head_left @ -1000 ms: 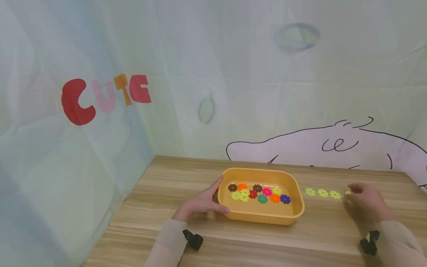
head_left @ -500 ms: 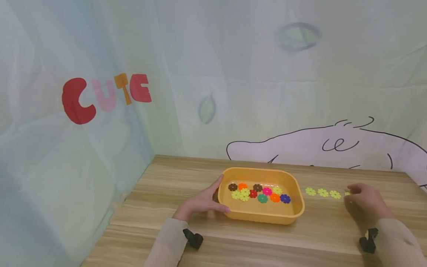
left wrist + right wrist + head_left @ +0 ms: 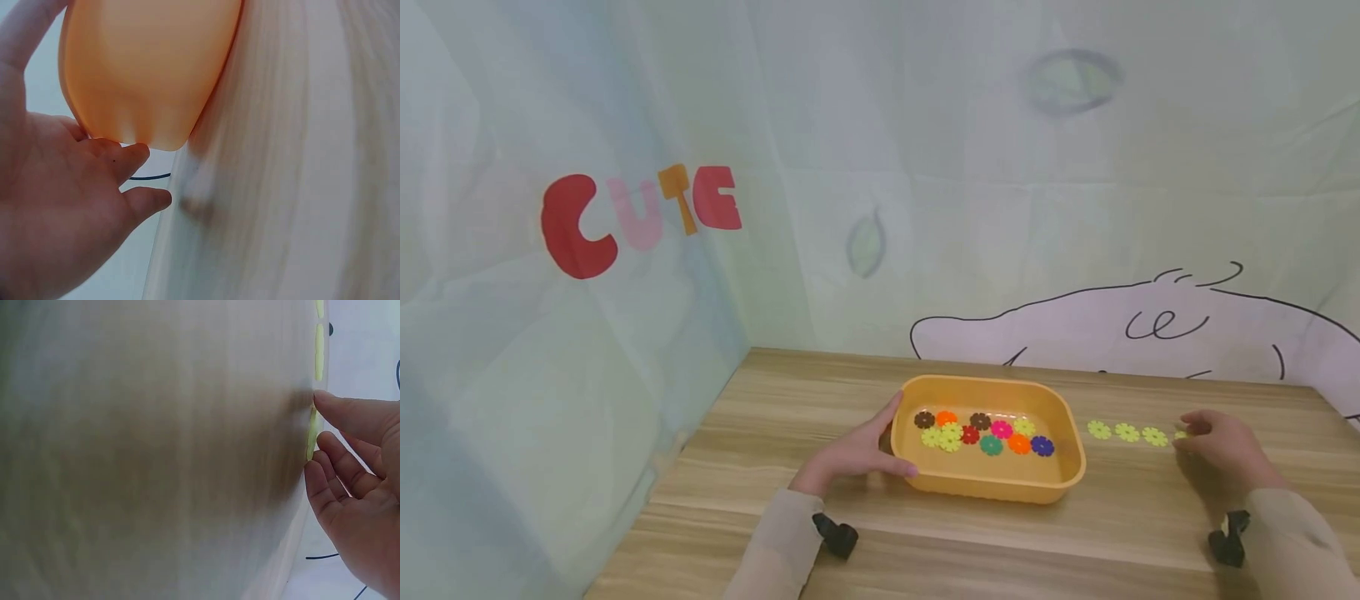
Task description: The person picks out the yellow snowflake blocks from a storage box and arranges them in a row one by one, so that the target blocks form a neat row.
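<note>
A yellow-orange plastic tray [image 3: 985, 492] stands on the wooden table, with several notched snowflake discs in different colours inside. My left hand [image 3: 853, 454] grips its left end, thumb over the near rim and fingers along the side; in the left wrist view, fingers of that hand [image 3: 69, 194] touch the tray's wall [image 3: 150, 75]. Right of the tray, yellow snowflake discs [image 3: 1126, 432] lie in a row. At the row's right end my right hand [image 3: 1228, 450] holds another yellow disc [image 3: 311, 434] between thumb and fingertips, low at the tabletop. In the head view that hand mostly hides this disc.
The wooden table [image 3: 1000, 546] meets a fabric backdrop [image 3: 820, 250] at its back and left edges. Coloured letters [image 3: 580, 227] hang on the left side. A dark wrist camera [image 3: 835, 536] is strapped to the left wrist, another [image 3: 1230, 537] to the right.
Over the last second the right hand shifts very slightly at the end of the row, still with the yellow disc. The left hand and tray stay in place.
</note>
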Demonstrator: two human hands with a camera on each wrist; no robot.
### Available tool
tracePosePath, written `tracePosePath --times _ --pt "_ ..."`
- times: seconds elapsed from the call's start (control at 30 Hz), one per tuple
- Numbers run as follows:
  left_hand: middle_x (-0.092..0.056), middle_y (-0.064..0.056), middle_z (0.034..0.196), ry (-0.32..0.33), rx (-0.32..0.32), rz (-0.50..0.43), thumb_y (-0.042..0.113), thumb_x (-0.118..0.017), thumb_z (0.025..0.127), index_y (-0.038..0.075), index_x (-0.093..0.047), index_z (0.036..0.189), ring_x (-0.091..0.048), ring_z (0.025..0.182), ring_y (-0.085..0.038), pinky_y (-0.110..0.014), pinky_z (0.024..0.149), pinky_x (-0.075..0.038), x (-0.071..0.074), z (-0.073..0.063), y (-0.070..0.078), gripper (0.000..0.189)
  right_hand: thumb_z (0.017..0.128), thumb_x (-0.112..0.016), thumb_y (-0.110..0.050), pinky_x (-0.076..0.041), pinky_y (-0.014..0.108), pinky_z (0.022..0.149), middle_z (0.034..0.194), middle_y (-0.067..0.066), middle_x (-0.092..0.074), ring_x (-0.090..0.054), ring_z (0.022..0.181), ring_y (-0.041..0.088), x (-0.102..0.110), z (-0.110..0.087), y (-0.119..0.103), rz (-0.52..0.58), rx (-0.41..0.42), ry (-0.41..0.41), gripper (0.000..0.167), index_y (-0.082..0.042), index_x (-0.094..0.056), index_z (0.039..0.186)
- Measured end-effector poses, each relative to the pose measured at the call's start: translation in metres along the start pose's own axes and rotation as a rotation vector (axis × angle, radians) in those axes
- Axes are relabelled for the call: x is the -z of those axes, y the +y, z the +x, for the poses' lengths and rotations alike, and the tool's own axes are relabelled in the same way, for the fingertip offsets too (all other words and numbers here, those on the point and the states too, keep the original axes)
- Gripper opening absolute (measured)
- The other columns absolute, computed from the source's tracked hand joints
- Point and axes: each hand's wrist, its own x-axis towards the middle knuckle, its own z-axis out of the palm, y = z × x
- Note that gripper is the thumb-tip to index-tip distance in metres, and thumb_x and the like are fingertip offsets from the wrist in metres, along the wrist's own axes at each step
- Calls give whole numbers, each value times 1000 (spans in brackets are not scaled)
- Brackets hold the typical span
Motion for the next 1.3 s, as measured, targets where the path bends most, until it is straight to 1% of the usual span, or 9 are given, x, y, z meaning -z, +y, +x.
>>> tracePosePath --times 0.2,0.33,0.43,0.67,0.73,0.9,1.0,1.13,1.3 --pt "-3 -1 163 2 3 12 36 -82 75 22 0 156 -8 149 -25 -56 117 -11 0 1 -1 116 91 -61 -19 -42 64 88 123 45 -44 -45 109 57 4 0 -17 -12 -12 -1 56 20 -42 126" --pt "-4 -1 163 6 10 11 37 -82 74 23 -1 156 -9 149 -25 -56 117 -11 0 1 -2 116 94 -59 -24 -42 64 89 127 43 -43 -43 113 56 8 3 -39 -22 21 37 57 18 -42 129" --pt "-4 -1 163 9 19 7 37 -82 74 22 -1 156 -8 149 -25 -56 117 -11 -1 2 -2 116 95 -58 -29 -41 64 91 130 41 -42 -42 117 55 10 4 -59 8 42 60 60 15 -41 132" --pt "-5 -1 163 11 19 0 35 -82 75 22 -1 156 -8 149 -25 -56 117 -10 -1 1 -1 116 95 -61 -28 -49 58 88 126 35 -50 -49 112 48 9 2 -106 36 108 124 54 11 -47 130" --pt "-5 -1 163 11 19 0 35 -82 75 22 -1 156 -8 149 -25 -57 117 -10 -2 1 -1 115 95 -61 -28 -50 57 88 125 34 -52 -51 112 47 6 1 -117 53 123 127 54 10 -47 130" --pt "-6 -1 163 15 22 3 35 -82 74 22 -1 156 -9 149 -26 -58 117 -10 -2 1 -1 115 95 -60 -33 -50 55 90 128 31 -51 -51 114 45 -3 -4 -144 98 127 102 57 6 -46 134" --pt "-6 -1 163 14 22 2 35 -82 75 22 -1 156 -9 149 -25 -58 117 -10 -2 1 -1 115 95 -60 -31 -51 54 91 127 30 -53 -53 113 44 -12 -5 -157 120 149 98 54 6 -47 133" --pt "-6 -1 163 13 23 7 36 -82 74 22 -1 156 -9 149 -25 -58 117 -10 -2 1 -1 116 95 -61 -26 -51 52 91 126 28 -55 -56 111 42 -27 -7 -170 143 180 104 49 5 -50 131" --pt "-5 -3 163 16 27 11 36 -82 74 20 -1 156 -8 149 -26 -57 117 -9 -2 1 -1 116 94 -62 -27 -53 49 90 123 27 -58 -58 109 40 -49 -5 -184 159 175 86 47 5 -53 127"
